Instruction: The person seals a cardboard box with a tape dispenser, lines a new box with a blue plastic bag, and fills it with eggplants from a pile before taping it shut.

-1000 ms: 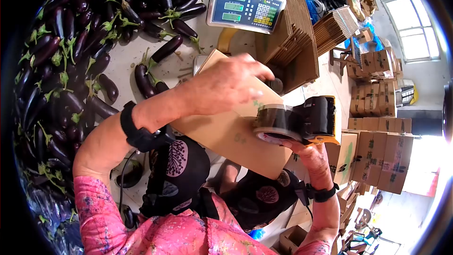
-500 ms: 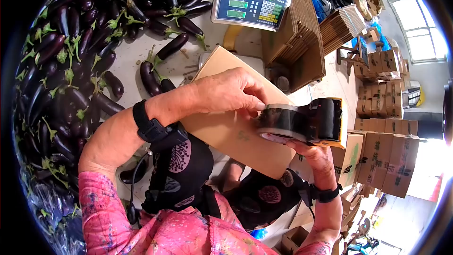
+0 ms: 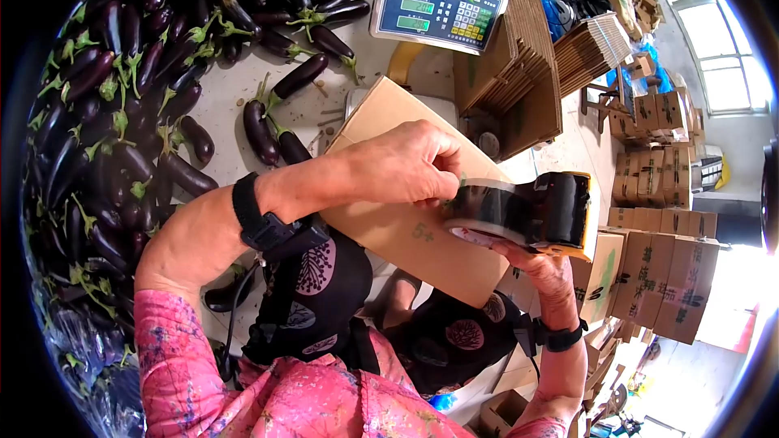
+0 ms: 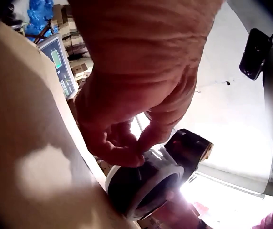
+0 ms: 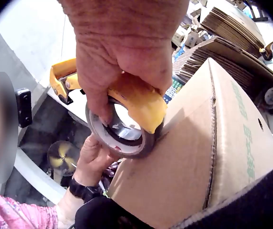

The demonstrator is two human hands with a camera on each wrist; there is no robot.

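Observation:
A closed cardboard box [image 3: 381, 231] with small green marks lies across the person's lap. The right hand [image 3: 537, 266] grips a tape dispenser [image 3: 564, 209], whose yellow handle [image 5: 139, 106] shows in the right wrist view. Its wide roll of packing tape [image 3: 491, 204] sits against the box's top face. Bent over the box, the left hand [image 3: 406, 164] has curled fingers, with thumb and forefinger pinching at the tape on the roll's outer surface [image 4: 158, 155]. The pinched tape edge is mostly hidden by the fingertips.
A large heap of eggplants [image 3: 122, 113] covers the floor at the left. Beyond the box stands a scale with a lit display [image 3: 438, 8]. Flattened cardboard boxes [image 3: 515, 57] lean beside it. Packed boxes [image 3: 665, 276] are stacked at the right.
The left hand came down from above the box to the tape roll, and its fingers closed at the tape. The right hand and dispenser stay nearly in place; the view shifted slightly.

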